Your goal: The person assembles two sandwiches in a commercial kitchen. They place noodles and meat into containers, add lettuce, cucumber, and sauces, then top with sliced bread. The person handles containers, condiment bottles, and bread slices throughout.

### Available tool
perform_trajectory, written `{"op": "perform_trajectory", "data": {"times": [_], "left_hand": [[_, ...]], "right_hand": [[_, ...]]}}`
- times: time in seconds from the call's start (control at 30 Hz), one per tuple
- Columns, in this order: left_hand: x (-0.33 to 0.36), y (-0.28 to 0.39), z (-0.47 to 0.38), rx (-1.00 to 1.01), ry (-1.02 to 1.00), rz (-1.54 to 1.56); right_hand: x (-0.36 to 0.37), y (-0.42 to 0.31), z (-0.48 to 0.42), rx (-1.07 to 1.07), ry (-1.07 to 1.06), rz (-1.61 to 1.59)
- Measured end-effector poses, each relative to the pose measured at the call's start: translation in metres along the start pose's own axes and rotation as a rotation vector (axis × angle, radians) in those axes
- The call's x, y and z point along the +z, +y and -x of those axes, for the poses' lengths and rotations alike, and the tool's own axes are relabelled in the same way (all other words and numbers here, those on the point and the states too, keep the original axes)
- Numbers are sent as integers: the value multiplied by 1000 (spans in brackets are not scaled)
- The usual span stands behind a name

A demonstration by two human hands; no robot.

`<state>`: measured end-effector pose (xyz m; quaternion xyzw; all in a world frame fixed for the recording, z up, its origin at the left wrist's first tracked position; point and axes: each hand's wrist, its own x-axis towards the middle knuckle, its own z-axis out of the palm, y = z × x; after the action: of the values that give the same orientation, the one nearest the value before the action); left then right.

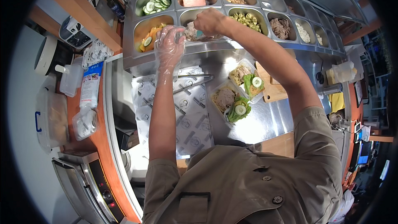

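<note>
My left hand (170, 45), in a clear plastic glove, is raised at the edge of the steel pan of orange slices (152, 34); whether it holds anything does not show. My bare right hand (210, 21) is closed on a utensil with a bluish part (199, 33), over the pan of pale shredded filling (190, 32). Below on the steel counter, two clear containers hold noodles, pale filling, lettuce and cucumber: one nearer me (225, 99), one behind it (241, 74). Steel tongs (194, 84) lie on printed wrapping paper (186, 115), partly behind my left forearm.
More steel pans hold cucumber slices (157, 5), a pink block (194, 2), green chunks (244, 20) and brown shredded filling (279, 28). A wooden board (273, 91) lies right of the containers. Plastic boxes (70, 79) and a steel oven (90, 180) stand at the left.
</note>
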<state>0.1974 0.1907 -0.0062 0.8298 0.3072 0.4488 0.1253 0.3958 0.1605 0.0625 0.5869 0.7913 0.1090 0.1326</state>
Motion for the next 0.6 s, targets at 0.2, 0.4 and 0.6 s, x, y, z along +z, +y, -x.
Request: {"op": "perform_trajectory", "data": {"times": [0.2,0.4,0.6], "left_hand": [[3,-4,0,4,0,38],[5,-8,2,13,-17,1],[8,-9,2,9,-7,-20]], "right_hand": [[6,7,1,-20,-22,-63],[17,10,24,12,74,-126],[20,14,58,225,202,-287]]}}
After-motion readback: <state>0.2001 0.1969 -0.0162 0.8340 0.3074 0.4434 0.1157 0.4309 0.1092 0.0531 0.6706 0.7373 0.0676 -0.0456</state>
